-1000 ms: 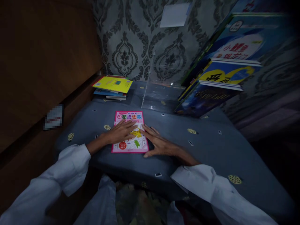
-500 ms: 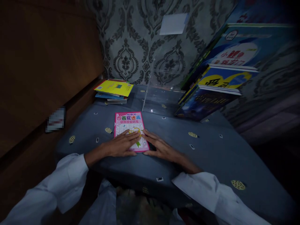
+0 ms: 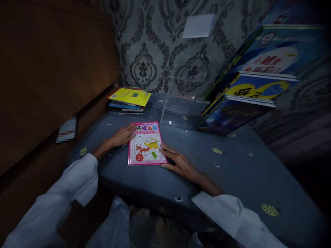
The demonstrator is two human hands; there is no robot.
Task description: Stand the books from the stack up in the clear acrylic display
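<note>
A pink book (image 3: 147, 144) lies flat, cover up, on the dark cloth-covered table (image 3: 191, 155). Its cover shows a yellow striped cat, a red fox and a green leaf shape under colourful Chinese lettering. My left hand (image 3: 123, 135) rests at the book's upper left edge, fingers stretched over its corner and hiding the start of the title. At the lower right edge my right hand (image 3: 178, 162) touches the book with extended fingertips, thumb near the bottom corner. Neither hand grasps it.
A stack of books with a yellow one (image 3: 131, 96) on top sits at the back left. Upright picture books (image 3: 253, 86) stand in a clear acrylic rack (image 3: 178, 112) at the right. Behind is a patterned wall (image 3: 144, 69); a wooden panel (image 3: 57, 62) borders the left.
My left hand has slid from the middle of the cover up to its upper left edge, uncovering the cat and fox. My right hand stays at the right edge. The view has shifted slightly.
</note>
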